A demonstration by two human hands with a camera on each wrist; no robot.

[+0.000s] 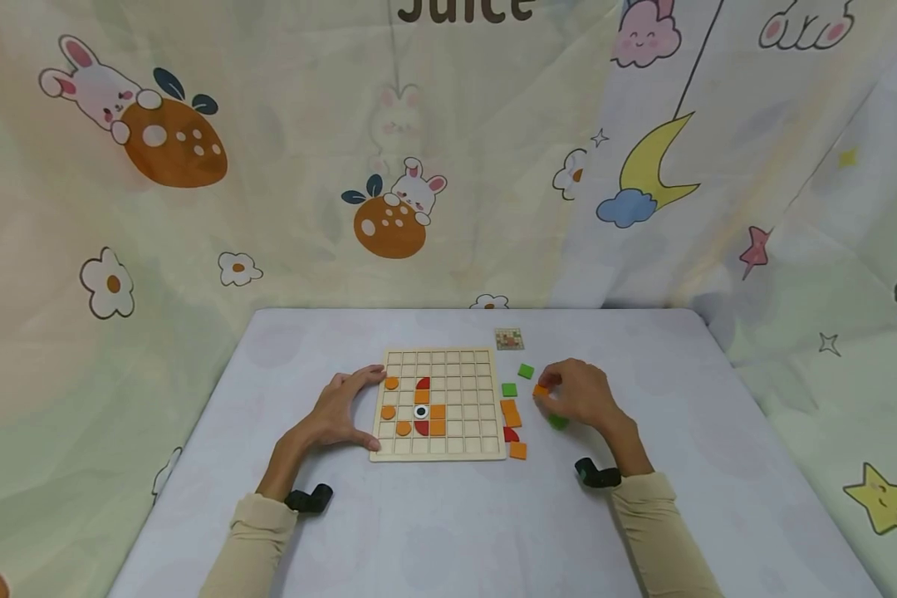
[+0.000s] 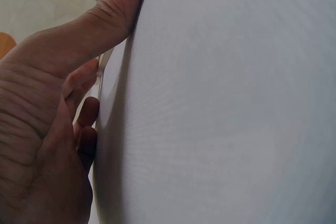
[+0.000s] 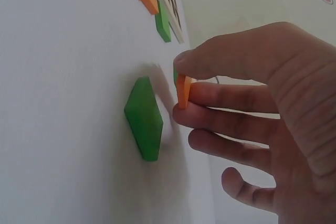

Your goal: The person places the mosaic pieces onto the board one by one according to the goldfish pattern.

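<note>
A pale wooden grid board [image 1: 471, 455] lies on the table, with orange discs, orange squares, red quarter-round tiles and an eye disc [image 1: 421, 411] in its cells. Spread wide at the board's left side is my left hand [image 1: 336, 411], thumb by the near corner and fingertips at the edge farther up. In the left wrist view its thumb [image 2: 118, 11] reaches the board's edge. To the right of the board, my right hand [image 1: 579, 392] pinches a small orange tile [image 3: 183, 92] between thumb and fingers. Beneath that hand sits a green tile [image 3: 144, 120].
Loose tiles line the board's right side: green squares [image 1: 526, 371], an orange piece [image 1: 511, 413], a red quarter-round [image 1: 511, 434] and an orange square [image 1: 518, 451]. A small picture card [image 1: 509, 339] lies behind them. A printed cloth [image 1: 306, 124] hangs beyond the white table [image 1: 448, 531].
</note>
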